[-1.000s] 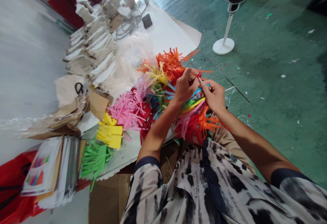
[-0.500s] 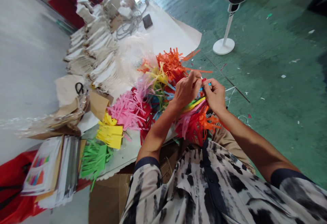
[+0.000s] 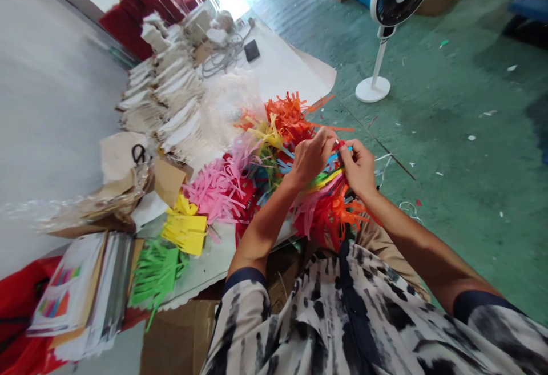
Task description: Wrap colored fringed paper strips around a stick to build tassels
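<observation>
The left hand (image 3: 311, 157) and right hand (image 3: 358, 169) have drawn closer, their fingers pinching narrowly on a thin blue paper strip (image 3: 343, 151) with a red end, above a bundle of multicoloured fringed paper (image 3: 329, 215) at lower centre-right of the frame.

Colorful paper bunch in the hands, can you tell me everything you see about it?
The bunch of paper fringe is made of many thin strips in orange, red, pink, yellow, green and blue. They look like matte paper, with ragged ends sticking out every way. The left hand and right hand pinch strips at its top, above the khaki shorts. It meets other fringes, like a pink paper fringe, so its edge is hard to tell.
</observation>
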A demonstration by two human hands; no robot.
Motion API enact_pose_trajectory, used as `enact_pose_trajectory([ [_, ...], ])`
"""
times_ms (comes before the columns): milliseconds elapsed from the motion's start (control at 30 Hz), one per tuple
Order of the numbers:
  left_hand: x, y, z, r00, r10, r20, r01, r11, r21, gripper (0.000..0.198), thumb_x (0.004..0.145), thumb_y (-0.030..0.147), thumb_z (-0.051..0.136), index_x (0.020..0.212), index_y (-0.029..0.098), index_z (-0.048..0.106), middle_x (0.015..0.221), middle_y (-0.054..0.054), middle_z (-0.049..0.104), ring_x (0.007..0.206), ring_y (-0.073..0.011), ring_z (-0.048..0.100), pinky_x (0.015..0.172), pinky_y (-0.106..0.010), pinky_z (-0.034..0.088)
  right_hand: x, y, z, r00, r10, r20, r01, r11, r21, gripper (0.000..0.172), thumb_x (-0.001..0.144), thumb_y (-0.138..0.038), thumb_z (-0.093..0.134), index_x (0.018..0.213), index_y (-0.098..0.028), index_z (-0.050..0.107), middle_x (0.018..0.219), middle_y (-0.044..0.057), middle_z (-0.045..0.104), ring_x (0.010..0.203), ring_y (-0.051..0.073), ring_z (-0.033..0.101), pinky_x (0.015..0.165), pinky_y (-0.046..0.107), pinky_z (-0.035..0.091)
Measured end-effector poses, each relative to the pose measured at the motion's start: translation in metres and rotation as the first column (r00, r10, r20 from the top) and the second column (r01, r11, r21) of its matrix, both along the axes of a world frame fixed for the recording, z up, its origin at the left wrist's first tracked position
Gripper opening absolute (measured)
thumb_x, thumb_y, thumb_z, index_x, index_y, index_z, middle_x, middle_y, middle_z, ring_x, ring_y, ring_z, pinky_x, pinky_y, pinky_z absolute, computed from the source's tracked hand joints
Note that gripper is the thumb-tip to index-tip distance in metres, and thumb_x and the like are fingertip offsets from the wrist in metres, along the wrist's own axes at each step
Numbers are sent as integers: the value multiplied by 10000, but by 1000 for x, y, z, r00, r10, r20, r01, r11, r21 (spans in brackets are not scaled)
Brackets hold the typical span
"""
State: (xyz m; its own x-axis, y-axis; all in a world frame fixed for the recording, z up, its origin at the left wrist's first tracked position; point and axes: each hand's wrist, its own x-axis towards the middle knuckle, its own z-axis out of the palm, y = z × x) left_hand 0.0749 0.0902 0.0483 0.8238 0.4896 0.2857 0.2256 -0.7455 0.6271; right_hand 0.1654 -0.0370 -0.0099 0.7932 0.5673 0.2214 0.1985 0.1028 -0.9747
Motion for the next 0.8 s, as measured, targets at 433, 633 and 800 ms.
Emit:
enact_pose_trajectory([
  [433, 3, -12, 21, 928, 92, -361, 31, 947, 319, 356, 1172, 343, 514, 1481, 256, 670, 894, -53, 831, 869, -229, 814, 755, -286, 471, 2, 6, 4, 994, -99, 39, 96, 992, 82, 298, 1017, -520, 651, 861, -277, 721, 891, 20, 707, 770, 216, 596, 750, 356, 467],
  [633, -11, -11, 15, 949, -10, -316, 88, 968, 236, 318, 1157, 297, 540, 974, 219, 788, 977, -47, 837, 942, -183, 771, 876, -277, 501, 6, 2, 7, 981, -114, -155, 137, 980, 145, 360, 987, -620, 650, 921, -271, 703, 906, 22, 725, 782, 215, 609, 736, 336, 481],
  [800, -16, -13, 17, 941, -52, -336, 150, 951, 272, 245, 1131, 331, 609, 995, 231, 787, 1060, -44, 803, 1015, -185, 730, 939, -288, 498, 15, 7, 10, 971, -44, -235, 95, 973, 210, 398, 999, -661, 584, 917, -272, 612, 814, 15, 738, 663, 196, 586, 699, 339, 502],
])
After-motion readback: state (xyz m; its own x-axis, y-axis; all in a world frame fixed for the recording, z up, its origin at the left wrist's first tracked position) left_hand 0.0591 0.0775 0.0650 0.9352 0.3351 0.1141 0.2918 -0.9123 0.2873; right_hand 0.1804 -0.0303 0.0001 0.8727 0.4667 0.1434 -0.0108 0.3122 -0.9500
